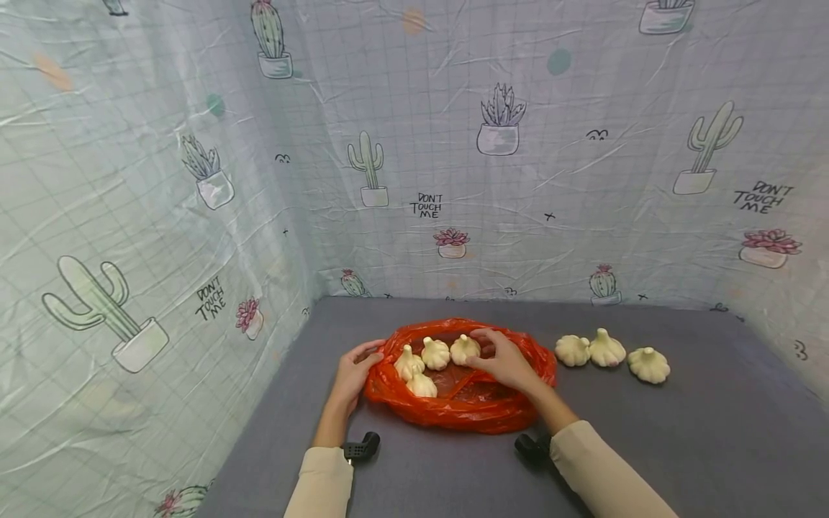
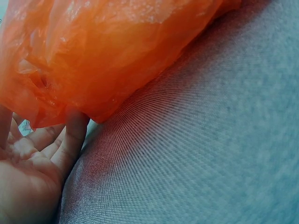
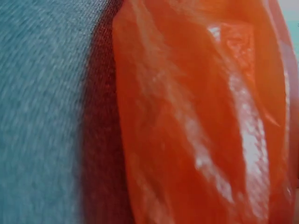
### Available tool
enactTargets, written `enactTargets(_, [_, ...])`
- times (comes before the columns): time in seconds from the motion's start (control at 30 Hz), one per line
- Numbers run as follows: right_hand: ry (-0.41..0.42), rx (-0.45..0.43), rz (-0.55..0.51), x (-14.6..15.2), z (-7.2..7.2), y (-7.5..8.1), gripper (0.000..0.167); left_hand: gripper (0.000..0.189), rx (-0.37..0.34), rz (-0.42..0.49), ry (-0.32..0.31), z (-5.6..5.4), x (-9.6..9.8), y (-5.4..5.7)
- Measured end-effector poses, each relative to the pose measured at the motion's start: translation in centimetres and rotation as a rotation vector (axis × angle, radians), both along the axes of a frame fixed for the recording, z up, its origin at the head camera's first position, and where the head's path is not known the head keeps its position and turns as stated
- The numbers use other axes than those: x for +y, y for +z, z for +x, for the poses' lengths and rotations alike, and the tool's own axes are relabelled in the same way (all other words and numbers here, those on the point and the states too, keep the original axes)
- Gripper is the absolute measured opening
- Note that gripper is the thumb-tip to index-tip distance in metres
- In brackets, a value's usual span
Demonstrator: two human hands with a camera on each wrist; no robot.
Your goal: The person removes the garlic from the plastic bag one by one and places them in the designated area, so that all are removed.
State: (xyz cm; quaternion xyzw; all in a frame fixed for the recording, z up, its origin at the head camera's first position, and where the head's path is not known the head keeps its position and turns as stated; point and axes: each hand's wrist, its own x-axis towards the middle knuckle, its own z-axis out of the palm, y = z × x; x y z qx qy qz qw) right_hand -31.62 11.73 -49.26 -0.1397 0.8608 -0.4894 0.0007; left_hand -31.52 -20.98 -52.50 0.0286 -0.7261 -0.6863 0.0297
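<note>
A red plastic bag [image 1: 447,414] lies wide open on the table, its rim rolled outward into a ring. Inside, toward the left and back, sit several whole garlic bulbs [image 1: 436,354]. My left hand [image 1: 352,374] holds the bag's left rim; in the left wrist view its fingers [image 2: 72,140] reach the crumpled edge. Over the bag's opening, my right hand [image 1: 508,362] pinches a garlic bulb [image 1: 463,350] between thumb and fingers at the back of the group. Red plastic [image 3: 187,116] fills most of the right wrist view, where the hand is largely hidden.
To the right of the bag, three more garlic bulbs [image 1: 606,349] lie on the grey tabletop [image 1: 440,475]. A cactus-print sheet [image 1: 414,158] hangs behind the table and along its left side. Dark wrist devices [image 1: 363,447] sit by both sleeves.
</note>
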Motion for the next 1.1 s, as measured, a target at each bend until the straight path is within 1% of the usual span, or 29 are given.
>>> enactTargets(0.23, [-0.043, -0.028, 0.037, -0.8, -0.7, -0.5, 0.059, 0.033, 0.0, -0.006, 0.008, 0.1, 0.0, 0.3])
enactTargets(0.37, [-0.058, -0.038, 0.048, -1.0, -0.9, -0.8, 0.06, 0.032, -0.004, -0.006, 0.005, 0.0, 0.0, 0.2])
enactTargets(0.53, [-0.049, -0.045, 0.048, -1.0, -1.1, -1.1, 0.061, 0.032, -0.001, -0.01, 0.005, 0.1, 0.0, 0.1])
enactTargets(0.77, [-0.035, -0.04, 0.082, -1.0, -1.2, -1.2, 0.068, 0.031, 0.002, 0.002, 0.004, 0.2, 0.1, 0.3])
enactTargets(1.1, [0.004, -0.047, 0.078, -1.0, -1.3, -1.3, 0.062, 0.031, 0.017, 0.011, 0.011, 0.2, 0.2, 0.4])
